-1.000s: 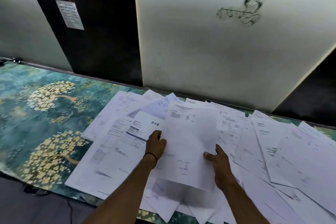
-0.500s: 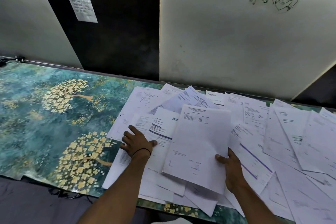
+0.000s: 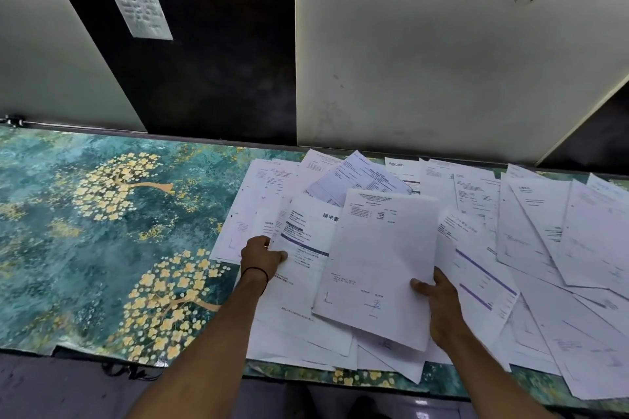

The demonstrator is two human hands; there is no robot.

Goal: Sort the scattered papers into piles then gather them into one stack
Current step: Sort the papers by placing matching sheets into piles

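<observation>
The right hand grasps a thin white printed sheet by its lower right edge, thumb on top. The left hand pinches the left edge of a blue-banded sheet beside it. Loose papers overlap across the table's right half. A teal, gold-blossomed cloth stretches flat leftward.

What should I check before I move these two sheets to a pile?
1. Right hand grips the top sheet: ok.
2. Left hand pinches the banded sheet at its edge: ok.
3. Left hand holds one sheet only: cannot tell.
4. Bare cloth at left has room for a pile: ok.
5. Other papers lie sorted: not ok, scattered and overlapping.
</observation>
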